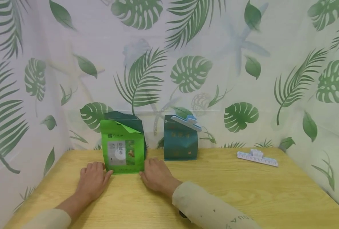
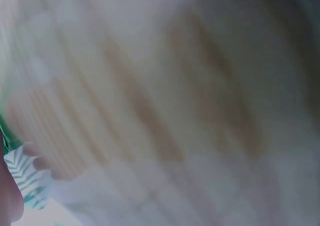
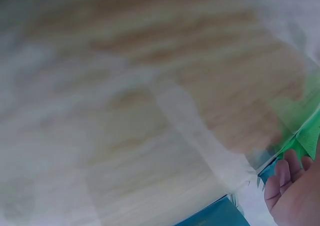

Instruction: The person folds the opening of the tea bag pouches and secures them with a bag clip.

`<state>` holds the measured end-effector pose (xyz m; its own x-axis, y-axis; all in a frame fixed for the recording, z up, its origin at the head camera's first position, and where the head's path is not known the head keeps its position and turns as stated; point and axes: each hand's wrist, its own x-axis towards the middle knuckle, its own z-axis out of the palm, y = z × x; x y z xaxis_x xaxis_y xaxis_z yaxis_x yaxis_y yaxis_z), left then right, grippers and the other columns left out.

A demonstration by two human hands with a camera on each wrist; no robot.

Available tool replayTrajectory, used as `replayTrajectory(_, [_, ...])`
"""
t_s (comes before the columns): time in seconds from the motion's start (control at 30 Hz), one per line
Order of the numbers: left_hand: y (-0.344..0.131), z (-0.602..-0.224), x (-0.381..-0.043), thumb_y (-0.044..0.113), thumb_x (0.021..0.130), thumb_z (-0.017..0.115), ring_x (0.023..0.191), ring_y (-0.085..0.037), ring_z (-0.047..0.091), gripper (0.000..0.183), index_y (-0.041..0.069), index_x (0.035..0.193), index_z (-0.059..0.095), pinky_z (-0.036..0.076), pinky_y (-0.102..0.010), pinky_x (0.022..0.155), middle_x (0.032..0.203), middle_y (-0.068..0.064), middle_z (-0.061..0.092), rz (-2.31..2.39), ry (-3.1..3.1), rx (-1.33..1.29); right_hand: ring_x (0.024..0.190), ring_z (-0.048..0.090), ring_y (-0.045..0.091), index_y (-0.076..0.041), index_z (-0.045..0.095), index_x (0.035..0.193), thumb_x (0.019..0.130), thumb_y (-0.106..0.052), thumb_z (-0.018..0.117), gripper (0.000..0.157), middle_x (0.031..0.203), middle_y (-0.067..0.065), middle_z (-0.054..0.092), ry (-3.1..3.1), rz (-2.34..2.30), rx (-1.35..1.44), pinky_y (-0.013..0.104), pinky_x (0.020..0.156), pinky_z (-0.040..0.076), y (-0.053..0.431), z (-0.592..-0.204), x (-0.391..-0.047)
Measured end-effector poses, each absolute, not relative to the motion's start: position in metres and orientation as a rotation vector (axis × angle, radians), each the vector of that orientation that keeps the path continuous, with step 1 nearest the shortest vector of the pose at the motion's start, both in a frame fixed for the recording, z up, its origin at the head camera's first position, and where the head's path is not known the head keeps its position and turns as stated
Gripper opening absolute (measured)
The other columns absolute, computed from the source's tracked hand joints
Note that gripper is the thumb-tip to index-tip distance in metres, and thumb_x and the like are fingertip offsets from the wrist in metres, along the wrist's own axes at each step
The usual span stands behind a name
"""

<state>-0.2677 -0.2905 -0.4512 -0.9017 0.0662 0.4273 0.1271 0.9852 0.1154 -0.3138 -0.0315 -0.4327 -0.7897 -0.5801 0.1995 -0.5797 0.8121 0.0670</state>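
A bright green tea bag (image 1: 123,152) stands upright on the table, with a pale label on its front and its top folded over at an angle. At its lower left edge my left hand (image 1: 92,179) holds it, thumb in front near the bottom corner. My right hand (image 1: 157,174) holds the opposite lower edge, its thumb by the front corner. Directly behind stands a dark green bag (image 1: 126,117), mostly hidden by the bright one. Both wrist views are largely filled by blurred tabletop, with fingers (image 3: 284,178) at the right wrist view's edge.
To the right stands a teal bag (image 1: 180,144), a pale blue sealing clip (image 1: 186,123) slanting across its folded top. Another whitish-lilac sealing clip (image 1: 257,158) lies on the wooden table (image 1: 229,197) further right. A leaf-printed curtain (image 1: 209,79) surrounds the table's back and sides.
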Motion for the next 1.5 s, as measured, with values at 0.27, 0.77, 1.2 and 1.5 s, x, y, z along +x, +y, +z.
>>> replayTrajectory(0.27, [-0.284, -0.450, -0.268, 0.039, 0.102, 0.054, 0.092, -0.035, 0.051, 0.047, -0.008, 0.110, 0.055, 0.037, -0.047, 0.078, 0.098, -0.020, 0.057, -0.197, -2.687, -0.118, 0.116, 0.058, 0.027, -0.003, 0.054, 0.123, 0.106, -0.043, 0.041, 0.045, 0.123, 0.013, 0.062, -2.786, -0.024, 0.930, 0.042, 0.097, 0.047, -0.034, -0.430, -0.312])
replayTrajectory(0.77, [-0.274, -0.449, -0.268, 0.044, 0.099, 0.059, 0.095, -0.034, 0.052, 0.046, -0.002, 0.093, 0.058, 0.035, -0.048, 0.082, 0.088, -0.014, 0.059, -0.293, -2.696, -0.164, 0.113, 0.058, 0.026, -0.001, 0.053, 0.124, 0.105, -0.043, 0.042, 0.048, 0.120, 0.013, 0.062, -2.823, -0.004, 0.891, 0.040, 0.097, 0.048, -0.018, -0.433, -0.309])
replayTrajectory(1.2, [-0.258, -0.447, -0.272, 0.046, 0.101, 0.055, 0.096, -0.031, 0.051, 0.048, -0.001, 0.092, 0.062, 0.035, -0.048, 0.085, 0.090, -0.013, 0.062, -0.183, -2.708, -0.221, 0.111, 0.060, 0.026, 0.001, 0.055, 0.121, 0.106, -0.043, 0.041, 0.048, 0.112, 0.013, 0.064, -2.793, -0.048, 0.916, 0.039, 0.101, 0.046, 0.001, -0.437, -0.309])
replayTrajectory(1.5, [-0.241, -0.449, -0.270, 0.045, 0.101, 0.055, 0.092, -0.030, 0.049, 0.048, 0.000, 0.088, 0.061, 0.035, -0.047, 0.086, 0.084, -0.011, 0.059, -0.188, -2.704, -0.232, 0.113, 0.060, 0.027, 0.002, 0.056, 0.122, 0.106, -0.043, 0.041, 0.050, 0.114, 0.014, 0.064, -2.751, -0.062, 0.939, 0.040, 0.103, 0.045, 0.018, -0.441, -0.312])
